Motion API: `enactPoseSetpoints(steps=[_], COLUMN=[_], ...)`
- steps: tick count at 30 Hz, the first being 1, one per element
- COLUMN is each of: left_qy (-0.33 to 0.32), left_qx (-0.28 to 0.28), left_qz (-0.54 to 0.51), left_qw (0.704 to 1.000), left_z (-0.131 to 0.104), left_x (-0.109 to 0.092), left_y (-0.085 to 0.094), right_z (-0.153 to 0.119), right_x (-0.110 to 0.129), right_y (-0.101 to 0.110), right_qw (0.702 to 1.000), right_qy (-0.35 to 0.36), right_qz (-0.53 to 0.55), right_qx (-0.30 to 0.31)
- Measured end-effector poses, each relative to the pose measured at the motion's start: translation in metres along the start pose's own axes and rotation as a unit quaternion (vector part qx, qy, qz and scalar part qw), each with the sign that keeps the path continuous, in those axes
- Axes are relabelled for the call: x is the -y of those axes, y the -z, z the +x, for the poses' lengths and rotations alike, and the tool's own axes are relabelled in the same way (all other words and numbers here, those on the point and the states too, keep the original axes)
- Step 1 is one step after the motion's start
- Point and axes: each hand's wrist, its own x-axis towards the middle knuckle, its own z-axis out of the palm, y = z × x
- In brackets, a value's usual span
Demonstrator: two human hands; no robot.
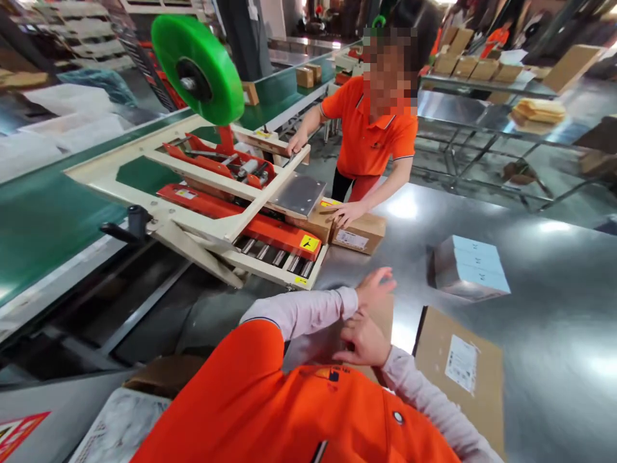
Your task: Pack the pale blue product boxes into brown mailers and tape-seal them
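Note:
My left hand [376, 287] reaches out over the table, fingers apart and holding nothing. Just below it, my right hand [364, 337] is curled, its knuckles at my left wrist by the cuff of the pale sleeve [308, 312]. Whether those fingers grip anything is hidden. Under both hands lies a brown cardboard box [385, 315], mostly covered by my arms. To the right, a larger carton [463, 366] with a white label rests on the metal table. A pack of white-topped boxes [470, 267] sits farther back.
A co-worker [376, 135] in orange holds one hand on a small labelled carton [369, 235] at the mouth of the carton sealer [284, 225]. A green tape roll [197, 69] tops that machine. A green conveyor [38, 199] runs along the left.

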Motion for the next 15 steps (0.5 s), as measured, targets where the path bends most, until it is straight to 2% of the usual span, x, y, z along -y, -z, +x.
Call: enactPoseSetpoints(steps=[1, 2, 4, 5, 6, 7, 8, 9, 10, 11, 12, 13, 14, 15], left_qy=[0.02, 0.032, 0.076, 0.107, 0.135, 0.153, 0.149, 0.115, 0.05, -0.037, -0.132, -0.221, -0.294, -0.341], left_qx=[0.1, 0.218, 0.431, 0.509, 0.564, 0.596, 0.608, 0.6, 0.575, 0.54, 0.496, 0.447, 0.399, 0.355], left_qz=[0.038, 0.077, 0.129, 0.135, 0.13, 0.118, 0.107, 0.101, 0.106, 0.123, 0.151, 0.184, 0.219, 0.252], left_qw=[0.994, 0.972, 0.89, 0.843, 0.804, 0.779, 0.773, 0.785, 0.81, 0.832, 0.845, 0.847, 0.84, 0.833], left_z=[0.01, 0.02, 0.042, 0.051, 0.058, 0.062, 0.063, 0.061, 0.056, 0.048, 0.037, 0.023, 0.007, -0.01], left_x=[0.0, -0.001, 0.0, 0.0, -0.001, -0.004, -0.01, -0.017, -0.026, -0.036, -0.045, -0.051, -0.053, -0.051], left_y=[0.008, 0.016, 0.03, 0.035, 0.039, 0.042, 0.044, 0.046, 0.047, 0.048, 0.048, 0.047, 0.047, 0.046], right_z=[0.005, 0.008, 0.001, -0.009, -0.022, -0.038, -0.055, -0.072, -0.088, -0.103, -0.114, -0.123, -0.13, -0.134], right_x=[-0.001, -0.002, -0.01, -0.016, -0.024, -0.033, -0.043, -0.053, -0.063, -0.072, -0.081, -0.089, -0.096, -0.102], right_y=[-0.006, -0.008, -0.003, 0.003, 0.011, 0.02, 0.029, 0.038, 0.046, 0.055, 0.064, 0.075, 0.086, 0.097], right_qw=[1.0, 0.997, 0.982, 0.97, 0.952, 0.92, 0.866, 0.794, 0.72, 0.66, 0.619, 0.593, 0.592, 0.607], right_qy=[0.008, 0.01, -0.018, -0.062, -0.134, -0.234, -0.35, -0.466, -0.566, -0.637, -0.674, -0.684, -0.673, -0.657], right_qz=[0.026, 0.07, 0.187, 0.235, 0.266, 0.275, 0.267, 0.26, 0.271, 0.304, 0.352, 0.402, 0.433, 0.438], right_qx=[0.013, 0.027, 0.025, -0.01, -0.072, -0.155, -0.238, -0.291, -0.297, -0.259, -0.196, -0.135, -0.095, -0.087])
